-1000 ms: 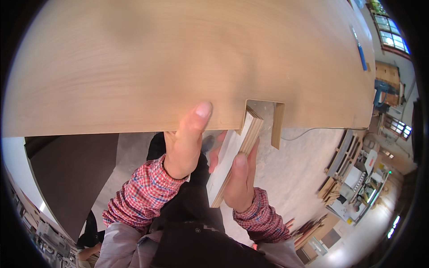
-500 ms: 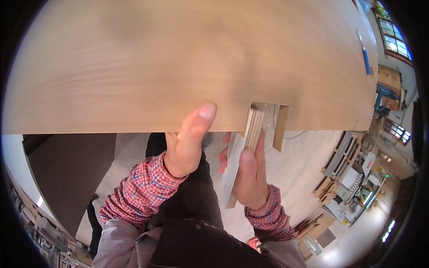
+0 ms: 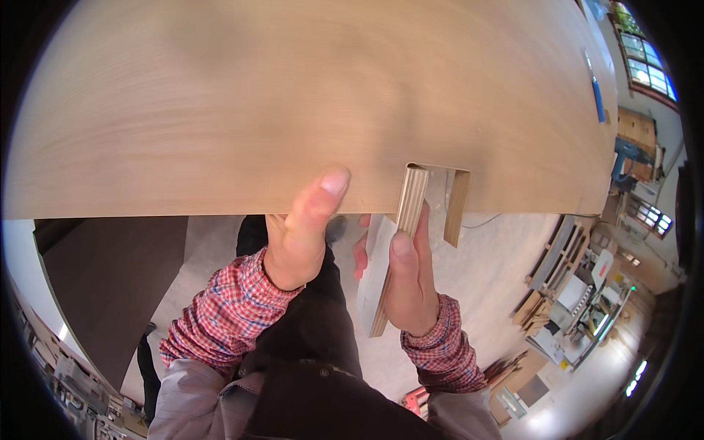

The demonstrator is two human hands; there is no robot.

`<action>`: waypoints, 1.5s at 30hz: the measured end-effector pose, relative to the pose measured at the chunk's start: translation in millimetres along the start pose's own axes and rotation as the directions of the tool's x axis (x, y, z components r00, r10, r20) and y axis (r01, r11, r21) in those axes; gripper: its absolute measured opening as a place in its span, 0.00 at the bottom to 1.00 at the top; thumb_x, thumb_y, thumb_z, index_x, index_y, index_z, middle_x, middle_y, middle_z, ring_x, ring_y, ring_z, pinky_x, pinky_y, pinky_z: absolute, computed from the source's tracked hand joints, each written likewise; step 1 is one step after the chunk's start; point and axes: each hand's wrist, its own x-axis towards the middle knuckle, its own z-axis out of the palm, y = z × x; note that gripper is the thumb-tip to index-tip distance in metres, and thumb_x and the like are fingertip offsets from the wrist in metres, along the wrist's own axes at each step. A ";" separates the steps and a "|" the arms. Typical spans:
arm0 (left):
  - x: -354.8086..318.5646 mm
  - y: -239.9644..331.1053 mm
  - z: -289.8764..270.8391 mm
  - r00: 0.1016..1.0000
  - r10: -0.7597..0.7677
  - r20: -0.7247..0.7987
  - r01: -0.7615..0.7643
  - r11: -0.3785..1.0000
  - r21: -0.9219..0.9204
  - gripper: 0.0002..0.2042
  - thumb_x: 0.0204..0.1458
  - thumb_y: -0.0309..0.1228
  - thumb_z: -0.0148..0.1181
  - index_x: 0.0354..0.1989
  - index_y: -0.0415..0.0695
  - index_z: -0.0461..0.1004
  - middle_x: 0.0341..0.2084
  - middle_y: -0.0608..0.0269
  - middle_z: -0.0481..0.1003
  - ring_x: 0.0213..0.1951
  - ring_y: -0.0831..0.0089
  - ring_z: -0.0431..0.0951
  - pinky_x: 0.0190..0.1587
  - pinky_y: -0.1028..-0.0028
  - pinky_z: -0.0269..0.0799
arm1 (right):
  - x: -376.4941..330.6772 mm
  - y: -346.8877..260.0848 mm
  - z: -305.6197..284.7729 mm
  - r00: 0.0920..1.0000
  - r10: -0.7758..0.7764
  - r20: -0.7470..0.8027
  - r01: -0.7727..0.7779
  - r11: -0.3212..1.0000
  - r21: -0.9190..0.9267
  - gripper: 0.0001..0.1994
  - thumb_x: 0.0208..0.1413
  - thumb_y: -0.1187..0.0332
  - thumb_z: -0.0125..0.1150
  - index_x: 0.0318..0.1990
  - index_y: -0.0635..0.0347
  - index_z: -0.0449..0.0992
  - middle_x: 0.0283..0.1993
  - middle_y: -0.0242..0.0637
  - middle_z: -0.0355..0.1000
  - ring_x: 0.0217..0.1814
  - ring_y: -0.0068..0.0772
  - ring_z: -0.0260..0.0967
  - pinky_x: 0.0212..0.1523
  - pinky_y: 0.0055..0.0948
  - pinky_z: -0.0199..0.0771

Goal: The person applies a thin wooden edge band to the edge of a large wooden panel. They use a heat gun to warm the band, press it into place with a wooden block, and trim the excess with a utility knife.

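Plainly the right hand (image 3: 412, 297) clasps the plywood strip (image 3: 409, 209) between thumb and fingers, both ends jutting beyond.

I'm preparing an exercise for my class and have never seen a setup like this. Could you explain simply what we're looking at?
There is no robot here, just a person's two bare hands. The view looks down from a wide fisheye camera worn on the head, so straight edges bend near the rim.

The big pale surface is a wooden panel. The left hand is at its near edge, thumb above; its other fingers are mostly hidden. The right hand holds a layered wooden board, on edge, its far end inside a notch cut in the panel. Towards the right end of the panel lies a slim blue-handled tool.
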 end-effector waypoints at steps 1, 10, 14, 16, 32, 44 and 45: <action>0.5 1.7 -1.7 1.000 -0.026 0.008 0.026 1.000 0.003 0.15 0.61 0.36 0.58 0.50 0.38 0.71 0.45 0.65 0.72 0.50 0.73 0.71 0.56 0.67 0.66 | 0.4 0.6 -0.9 1.000 0.001 0.005 -0.001 1.000 0.014 0.27 0.72 0.48 0.41 0.66 0.61 0.53 0.51 0.41 0.63 0.34 0.26 0.68 0.31 0.28 0.72; -2.1 8.8 -8.3 0.995 -0.056 0.078 0.052 0.997 0.053 0.16 0.62 0.39 0.57 0.49 0.39 0.71 0.45 0.64 0.73 0.51 0.72 0.71 0.57 0.66 0.66 | 7.9 18.4 -2.3 0.995 -0.092 0.036 0.090 0.994 0.065 0.31 0.71 0.47 0.43 0.69 0.61 0.50 0.50 0.40 0.65 0.35 0.26 0.68 0.34 0.27 0.73; -1.2 11.5 -6.4 0.998 -0.041 0.055 0.036 0.995 0.094 0.15 0.64 0.39 0.56 0.47 0.39 0.72 0.43 0.64 0.73 0.50 0.72 0.71 0.56 0.66 0.66 | 4.4 12.2 5.4 0.993 -0.113 0.013 0.111 0.985 0.129 0.30 0.71 0.47 0.43 0.68 0.61 0.51 0.47 0.40 0.67 0.35 0.26 0.68 0.35 0.27 0.73; -2.3 8.2 -4.9 1.000 0.024 0.018 -0.027 0.990 0.137 0.15 0.66 0.38 0.53 0.45 0.35 0.75 0.40 0.62 0.76 0.45 0.72 0.73 0.50 0.69 0.69 | 7.8 14.9 -4.2 0.995 -0.086 0.059 0.079 0.990 0.114 0.30 0.71 0.47 0.44 0.68 0.60 0.51 0.46 0.39 0.67 0.35 0.26 0.68 0.35 0.27 0.73; -5.6 22.7 -18.6 0.993 -0.109 0.047 0.104 0.990 0.093 0.27 0.61 0.45 0.55 0.63 0.38 0.67 0.61 0.57 0.70 0.66 0.63 0.65 0.69 0.58 0.57 | 10.2 -16.9 9.9 0.999 0.030 0.024 -0.035 0.978 0.206 0.38 0.65 0.66 0.51 0.78 0.64 0.40 0.50 0.41 0.67 0.46 0.26 0.68 0.48 0.29 0.71; 3.4 40.1 -57.2 0.992 -0.121 0.029 0.113 0.976 0.187 0.35 0.58 0.51 0.53 0.68 0.37 0.63 0.65 0.51 0.67 0.66 0.56 0.68 0.68 0.53 0.60 | 70.4 100.8 60.7 0.650 -0.605 -0.460 0.565 0.789 -0.241 0.46 0.44 0.69 0.79 0.69 0.70 0.56 0.59 0.44 0.69 0.60 0.38 0.70 0.60 0.39 0.72; 1.3 42.7 -63.6 0.995 -0.100 0.010 0.095 0.972 0.214 0.35 0.59 0.50 0.53 0.68 0.37 0.63 0.65 0.51 0.67 0.66 0.56 0.68 0.68 0.54 0.60 | 77.3 102.9 61.7 0.656 -0.598 -0.461 0.571 0.792 -0.215 0.45 0.44 0.69 0.80 0.68 0.70 0.58 0.58 0.44 0.71 0.61 0.39 0.71 0.61 0.39 0.72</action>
